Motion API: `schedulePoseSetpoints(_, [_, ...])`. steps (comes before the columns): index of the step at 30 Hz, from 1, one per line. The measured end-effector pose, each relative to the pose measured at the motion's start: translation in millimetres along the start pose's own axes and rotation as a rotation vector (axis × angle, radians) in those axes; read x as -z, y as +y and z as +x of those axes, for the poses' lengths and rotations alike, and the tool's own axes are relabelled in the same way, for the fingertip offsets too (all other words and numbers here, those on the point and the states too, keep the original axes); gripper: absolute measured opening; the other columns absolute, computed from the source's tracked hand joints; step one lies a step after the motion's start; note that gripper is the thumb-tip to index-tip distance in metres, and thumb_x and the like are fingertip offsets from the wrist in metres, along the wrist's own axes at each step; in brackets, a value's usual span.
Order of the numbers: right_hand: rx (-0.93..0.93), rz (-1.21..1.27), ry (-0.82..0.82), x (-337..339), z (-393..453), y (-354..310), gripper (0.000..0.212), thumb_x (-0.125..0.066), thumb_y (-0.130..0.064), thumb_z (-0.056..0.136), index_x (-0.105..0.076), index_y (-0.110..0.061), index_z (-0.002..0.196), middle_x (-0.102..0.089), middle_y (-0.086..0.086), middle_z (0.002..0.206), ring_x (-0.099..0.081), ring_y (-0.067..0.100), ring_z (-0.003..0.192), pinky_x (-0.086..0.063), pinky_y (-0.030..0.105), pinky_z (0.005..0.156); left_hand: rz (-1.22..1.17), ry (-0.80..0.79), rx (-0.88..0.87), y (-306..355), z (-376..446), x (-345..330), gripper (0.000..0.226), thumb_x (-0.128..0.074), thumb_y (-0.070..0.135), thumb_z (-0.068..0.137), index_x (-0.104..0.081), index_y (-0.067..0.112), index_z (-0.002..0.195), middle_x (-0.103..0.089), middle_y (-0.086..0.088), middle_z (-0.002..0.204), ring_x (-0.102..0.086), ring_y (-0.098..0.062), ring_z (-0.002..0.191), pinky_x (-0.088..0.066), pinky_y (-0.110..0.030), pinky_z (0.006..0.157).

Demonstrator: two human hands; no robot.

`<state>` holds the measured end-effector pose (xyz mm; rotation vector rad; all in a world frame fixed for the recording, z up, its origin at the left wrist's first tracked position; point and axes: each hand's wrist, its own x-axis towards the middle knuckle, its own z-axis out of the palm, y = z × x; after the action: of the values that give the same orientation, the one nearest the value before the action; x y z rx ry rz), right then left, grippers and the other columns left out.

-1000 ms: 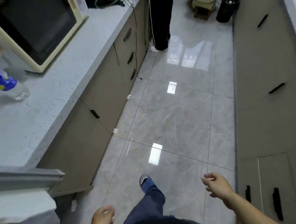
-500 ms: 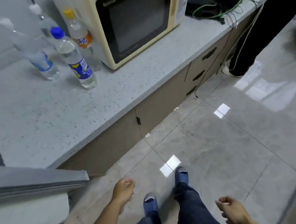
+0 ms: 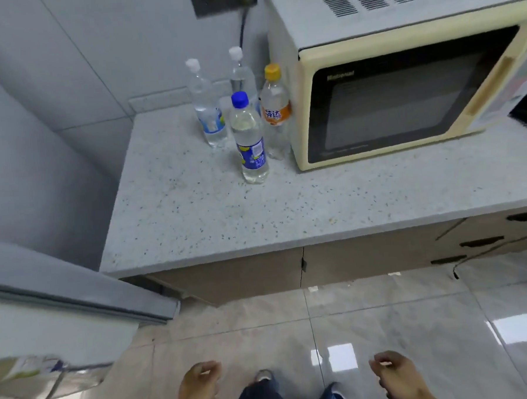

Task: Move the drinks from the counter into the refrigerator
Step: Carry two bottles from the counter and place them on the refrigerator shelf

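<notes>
A glossy tiled kitchen floor [image 3: 384,315] runs along a speckled grey desk [image 3: 257,218] set against a pale wall. Nearest the camera, both hands hang low over the floor beside the person's legs: the left hand [image 3: 198,385] and the right hand [image 3: 393,375] are each loosely curled and empty, well apart from anything on the desk. At the left edge the open refrigerator door [image 3: 63,304] juts in, with what looks like a packet on its door shelf, too blurred to read.

Further back, four bottles stand upright in a tight cluster just beside the microwave [image 3: 403,94]. The blue-capped bottle [image 3: 250,139] is foremost, its blue label carrying yellow fruit pictures; the writing on it is not legible. Behind it to the right is the orange-capped bottle [image 3: 274,107], whose orange label shows Chinese characters that appear to be Fanta's. Two white-capped bottles [image 3: 207,110] stand at the rear, one with a light blue label. The microwave door bears a brand word, likely "National".

The step in hand seems to be reaching for a drink. Taking the foremost bottle first, round its middle, would likely avoid knocking the others over.
</notes>
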<state>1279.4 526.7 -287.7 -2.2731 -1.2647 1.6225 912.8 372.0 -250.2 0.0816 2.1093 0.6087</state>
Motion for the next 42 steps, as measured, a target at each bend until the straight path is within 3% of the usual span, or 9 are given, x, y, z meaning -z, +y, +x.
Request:
schedulePoseSetpoints(6, [0.269, 0.021, -0.056, -8.7, 11.1, -113.2, 0.006, -0.072, -0.017, 0.085, -0.069, -0.019, 0.090, -0.070, 0.006, 0.082, -0.064, 0.024, 0.076, -0.053, 0.040, 0.077, -0.099, 0.069, -0.012, 41.3, 2.6, -22.3, 0.004, -0.074, 0.014, 0.084, -0.074, 0.011, 0.086, -0.072, -0.019, 0.081, -0.065, -0.030, 0.073, -0.055, -0.041, 0.079])
schedulePoseSetpoints(9, [0.407, 0.034, -0.087, -16.4, -3.4, -171.2, 0.007, -0.069, -0.017, 0.087, -0.068, -0.021, 0.092, -0.070, 0.001, 0.081, -0.065, 0.019, 0.079, -0.055, 0.041, 0.082, -0.149, 0.056, -0.139, 84.2, 7.1, -27.9, 0.005, -0.072, 0.015, 0.087, -0.072, 0.014, 0.091, -0.071, -0.011, 0.078, -0.064, -0.026, 0.066, -0.052, -0.032, 0.063])
schedulePoseSetpoints(14, [0.684, 0.066, -0.144, -17.6, -31.9, -269.7, 0.009, -0.069, -0.019, 0.090, -0.069, -0.026, 0.096, -0.064, -0.011, 0.067, -0.059, 0.003, 0.063, -0.050, 0.018, 0.061, -0.221, -0.039, -0.421, 175.1, 8.4, -24.8, 0.009, -0.063, 0.026, 0.094, -0.068, 0.029, 0.101, -0.072, 0.004, 0.096, -0.069, -0.014, 0.082, -0.055, -0.025, 0.064])
schedulePoseSetpoints(17, [0.826, 0.115, -0.096, -14.1, -43.4, -331.9, 0.011, -0.068, -0.020, 0.090, -0.068, -0.029, 0.095, -0.065, -0.009, 0.071, -0.060, 0.003, 0.065, -0.051, 0.020, 0.064, -0.249, -0.028, -0.580, 238.5, 2.0, -13.8, 0.012, -0.061, 0.030, 0.094, -0.066, 0.035, 0.105, -0.071, 0.009, 0.096, -0.069, -0.008, 0.085, -0.056, -0.020, 0.066])
schedulePoseSetpoints(20, [0.959, 0.151, -0.044, -7.1, -54.4, -389.3, 0.014, -0.068, -0.020, 0.090, -0.067, -0.033, 0.095, -0.068, -0.004, 0.077, -0.064, 0.010, 0.072, -0.055, 0.026, 0.070, -0.305, 0.022, -0.708, 298.6, -8.8, -1.0, 0.014, -0.061, 0.029, 0.094, -0.064, 0.040, 0.102, -0.071, 0.010, 0.099, -0.068, -0.006, 0.087, -0.056, -0.020, 0.067])
schedulePoseSetpoints(25, [1.154, 0.227, -0.004, 4.6, -68.8, -481.3, 0.014, -0.069, -0.016, 0.090, -0.067, -0.028, 0.098, -0.066, -0.009, 0.079, -0.060, -0.005, 0.069, -0.048, 0.008, 0.064, -0.433, 0.167, -0.851, 387.4, -22.9, 22.8, 0.017, -0.063, 0.030, 0.093, -0.062, 0.047, 0.095, -0.069, 0.012, 0.097, -0.068, -0.001, 0.080, -0.058, -0.023, 0.068])
schedulePoseSetpoints(29, [1.251, 0.198, 0.030, 4.7, -73.5, -555.7, 0.015, -0.067, -0.019, 0.089, -0.064, -0.027, 0.102, -0.065, -0.012, 0.089, -0.058, -0.006, 0.073, -0.047, 0.008, 0.067, -0.484, 0.306, -0.892, 453.6, -27.7, 42.5, 0.018, -0.062, 0.034, 0.091, -0.057, 0.046, 0.102, -0.062, 0.024, 0.100, -0.062, 0.013, 0.082, -0.053, -0.021, 0.067])
schedulePoseSetpoints(35, [1.226, -0.162, 0.067, -11.2, -57.6, -655.9, 0.048, -0.064, -0.029, 0.093, -0.052, -0.020, 0.139, -0.053, 0.004, 0.141, -0.054, 0.019, 0.125, -0.046, 0.035, 0.104, -0.143, 0.482, -0.940, 531.2, -7.5, 70.4, 0.050, -0.065, 0.033, 0.092, -0.047, 0.029, 0.138, -0.046, 0.001, 0.139, -0.056, -0.017, 0.116, -0.047, -0.032, 0.094])
schedulePoseSetpoints(42, [0.969, -0.672, 0.100, -30.7, -11.5, -694.9, 0.065, -0.058, -0.021, 0.095, -0.029, -0.021, 0.153, -0.037, 0.014, 0.152, -0.045, 0.034, 0.134, -0.043, 0.038, 0.105, 0.430, 0.504, -1.035, 576.1, 31.9, 77.3, 0.060, -0.060, 0.027, 0.097, -0.034, 0.025, 0.150, -0.030, -0.001, 0.157, -0.033, -0.029, 0.138, -0.037, -0.043, 0.107])
